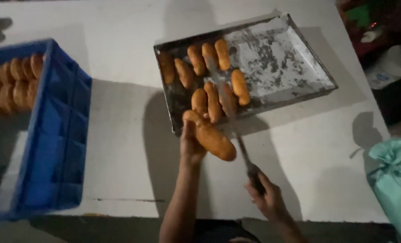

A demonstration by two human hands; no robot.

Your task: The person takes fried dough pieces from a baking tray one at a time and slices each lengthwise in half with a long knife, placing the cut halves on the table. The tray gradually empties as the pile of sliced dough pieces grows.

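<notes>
Right hand (267, 198): nearest the viewer, at the desk's near edge; fingers clamped around the dark handle of a knife (229, 119).
Knife: long blade running away from the handle, up over the near rim of the tray and across the rolls lying there.
Left hand (191, 144): just left of the knife, forearm rising from the bottom edge; fingers closed on one end of a bread roll (209, 135).
Bread roll: golden brown, elongated, held above the desk just in front of the tray's near rim, tilted with its free end pointing down and to the right.
Desk (128, 148): pale surface carrying all items.
Tray (281, 58): metal, rectangular, turned at an angle; right half covered by stained paper.
Rolls on tray (196, 60): about nine, grouped in the left half, lying side by side.
Crate (56, 135): blue plastic, at the far left, well apart from the tray; more browned rolls (16, 83) stacked in its far end.
Bag (394, 180): pale green, tied, at the right edge beside the desk.
</notes>
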